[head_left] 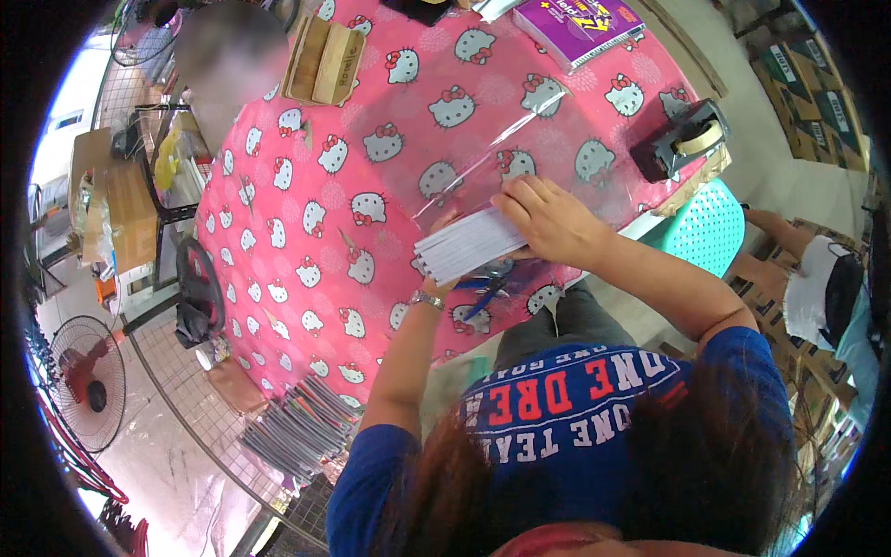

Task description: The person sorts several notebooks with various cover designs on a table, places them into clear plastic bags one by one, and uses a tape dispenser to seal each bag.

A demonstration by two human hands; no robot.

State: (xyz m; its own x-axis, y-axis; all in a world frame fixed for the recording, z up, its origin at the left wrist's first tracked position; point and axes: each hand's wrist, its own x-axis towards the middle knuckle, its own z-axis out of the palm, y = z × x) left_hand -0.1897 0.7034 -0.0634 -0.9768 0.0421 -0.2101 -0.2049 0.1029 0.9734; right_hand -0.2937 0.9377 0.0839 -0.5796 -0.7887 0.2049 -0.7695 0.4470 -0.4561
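A neat stack of long white strips, perhaps folded paper (471,245), lies slanted between my two hands near the table's front edge. My left hand (440,286) supports it from below and the far side, closed round its left part; most of those fingers are hidden. Over the stack's right end curl the fingers of my right hand (555,221), gripping it. Just beyond my hands, a clear plastic sheet or bag (520,130) lies flat, catching the light. A tool with blue handles (484,295) rests on the table beneath my wrists, partly covered.
The pink table cover (297,232) has cat faces. A black tape dispenser (682,139) stands at right, a purple box (580,30) at the far right, a wooden holder (323,63) at the far left. Beside the table are a turquoise stool (705,227) and a fan (88,382). Another person stands right.
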